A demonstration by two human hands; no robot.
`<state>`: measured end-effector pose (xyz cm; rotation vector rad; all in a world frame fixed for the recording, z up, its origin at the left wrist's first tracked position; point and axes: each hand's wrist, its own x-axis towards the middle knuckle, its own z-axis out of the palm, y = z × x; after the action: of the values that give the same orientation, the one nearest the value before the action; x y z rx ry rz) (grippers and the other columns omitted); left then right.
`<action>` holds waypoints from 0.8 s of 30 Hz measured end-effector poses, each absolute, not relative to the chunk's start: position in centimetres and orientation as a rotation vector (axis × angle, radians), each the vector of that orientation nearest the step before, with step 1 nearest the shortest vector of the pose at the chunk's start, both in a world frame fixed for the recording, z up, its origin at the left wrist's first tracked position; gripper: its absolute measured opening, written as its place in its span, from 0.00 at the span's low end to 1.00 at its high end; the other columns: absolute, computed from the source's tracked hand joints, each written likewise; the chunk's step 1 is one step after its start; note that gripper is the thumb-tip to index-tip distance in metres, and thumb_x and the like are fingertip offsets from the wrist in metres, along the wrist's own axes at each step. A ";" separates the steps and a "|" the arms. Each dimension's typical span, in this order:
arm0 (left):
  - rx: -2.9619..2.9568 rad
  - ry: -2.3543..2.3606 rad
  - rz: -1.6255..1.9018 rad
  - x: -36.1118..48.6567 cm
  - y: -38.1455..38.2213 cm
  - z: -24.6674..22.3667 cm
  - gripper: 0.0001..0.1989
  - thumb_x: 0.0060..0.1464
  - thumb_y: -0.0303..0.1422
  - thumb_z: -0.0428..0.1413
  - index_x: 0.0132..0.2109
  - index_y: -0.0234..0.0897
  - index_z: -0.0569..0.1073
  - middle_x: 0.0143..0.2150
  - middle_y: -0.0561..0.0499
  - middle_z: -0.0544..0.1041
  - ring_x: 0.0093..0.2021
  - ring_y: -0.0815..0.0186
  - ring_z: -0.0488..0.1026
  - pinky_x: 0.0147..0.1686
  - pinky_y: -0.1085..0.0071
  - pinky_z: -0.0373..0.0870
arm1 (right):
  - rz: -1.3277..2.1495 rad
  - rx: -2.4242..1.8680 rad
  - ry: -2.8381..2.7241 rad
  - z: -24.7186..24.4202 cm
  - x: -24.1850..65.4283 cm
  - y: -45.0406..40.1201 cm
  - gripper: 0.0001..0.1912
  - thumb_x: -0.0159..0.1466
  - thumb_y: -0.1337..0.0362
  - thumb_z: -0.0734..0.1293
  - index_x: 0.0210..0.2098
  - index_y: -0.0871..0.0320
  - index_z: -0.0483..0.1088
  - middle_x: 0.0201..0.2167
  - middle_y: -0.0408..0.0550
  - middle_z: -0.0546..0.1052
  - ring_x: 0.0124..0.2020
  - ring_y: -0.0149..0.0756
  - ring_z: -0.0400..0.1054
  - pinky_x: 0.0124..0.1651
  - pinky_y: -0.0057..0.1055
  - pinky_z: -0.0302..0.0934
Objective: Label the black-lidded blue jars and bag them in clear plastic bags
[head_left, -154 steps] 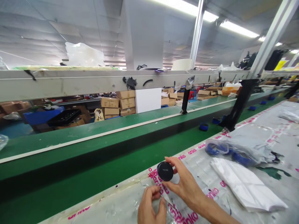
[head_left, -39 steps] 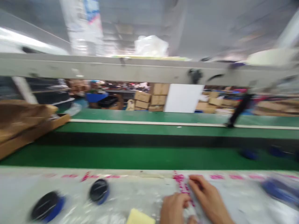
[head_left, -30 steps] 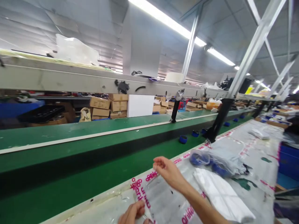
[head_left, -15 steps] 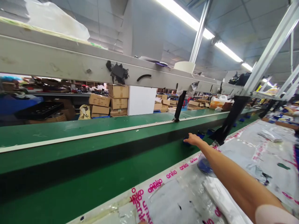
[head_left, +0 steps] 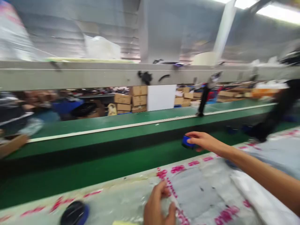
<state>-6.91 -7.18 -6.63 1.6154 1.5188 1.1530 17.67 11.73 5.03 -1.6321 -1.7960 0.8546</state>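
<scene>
Green belt (head_left: 93,175) lies beyond the film-covered bench (head_left: 194,193), right hand (head_left: 203,141) pinching a blue piece (head_left: 185,141) at the belt, lifted or resting unclear, left hand (head_left: 159,203) half-curled at the bench, can't tell if gripping film, black-and-blue disc (head_left: 73,213) lower left

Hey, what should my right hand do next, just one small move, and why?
I'd probably bring the blue piece over toward the left hand. The right hand appears to grip it above the green belt, while the left, thumb and fingers parted, is at the plastic-covered table.
</scene>
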 end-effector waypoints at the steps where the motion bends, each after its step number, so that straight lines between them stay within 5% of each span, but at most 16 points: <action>1: 1.598 1.524 1.176 -6.7 -7.6 -6.1 0.32 0.45 0.24 0.56 0.60 0.37 0.69 0.52 0.47 0.79 0.52 0.57 0.77 0.56 0.63 0.73 | 0.950 -1.564 -1.800 4.4 16.6 10.0 0.24 0.60 0.52 0.68 0.53 0.57 0.76 0.45 0.54 0.81 0.35 0.42 0.76 0.29 0.31 0.70; 3: 1.545 1.580 1.200 -6.4 -8.2 -5.5 0.41 0.41 0.22 0.57 0.65 0.39 0.64 0.63 0.46 0.72 0.61 0.55 0.70 0.61 0.61 0.69 | 1.279 -1.479 -1.678 3.1 14.7 6.6 0.28 0.56 0.45 0.69 0.50 0.55 0.77 0.38 0.54 0.82 0.23 0.37 0.71 0.24 0.32 0.67; 7: 1.608 1.564 1.193 -6.5 -8.9 -5.5 0.50 0.39 0.23 0.62 0.70 0.35 0.55 0.72 0.42 0.56 0.71 0.48 0.54 0.71 0.54 0.55 | 1.771 -1.319 -1.637 0.6 10.9 0.4 0.26 0.59 0.39 0.66 0.39 0.54 0.79 0.30 0.51 0.80 0.27 0.38 0.71 0.24 0.29 0.64; 13: 1.466 1.337 1.307 -6.5 -9.2 -4.6 0.53 0.37 0.24 0.67 0.70 0.37 0.54 0.62 0.44 0.73 0.62 0.53 0.70 0.64 0.60 0.65 | 1.867 -1.310 -1.541 -1.4 8.3 -2.9 0.32 0.66 0.37 0.57 0.41 0.57 0.78 0.22 0.47 0.77 0.19 0.34 0.68 0.21 0.27 0.60; 19: 1.325 1.465 1.234 -6.4 -8.9 -3.4 0.50 0.40 0.25 0.63 0.70 0.39 0.53 0.55 0.46 0.78 0.56 0.56 0.74 0.56 0.63 0.69 | 1.354 -1.292 -1.612 -0.2 9.9 -3.4 0.30 0.67 0.40 0.58 0.49 0.57 0.77 0.46 0.54 0.80 0.44 0.47 0.75 0.35 0.35 0.71; 24: 1.365 1.593 1.126 -6.3 -8.9 -2.9 0.46 0.46 0.34 0.64 0.70 0.38 0.53 0.53 0.45 0.79 0.53 0.54 0.76 0.53 0.61 0.70 | 1.277 -1.192 -1.779 -0.7 10.7 -5.4 0.22 0.67 0.51 0.65 0.56 0.52 0.73 0.50 0.50 0.79 0.49 0.45 0.73 0.50 0.40 0.69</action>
<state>-6.30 -8.90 -2.90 1.3645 1.5929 1.1260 10.68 -5.38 -0.66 -1.1917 -1.7789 1.2766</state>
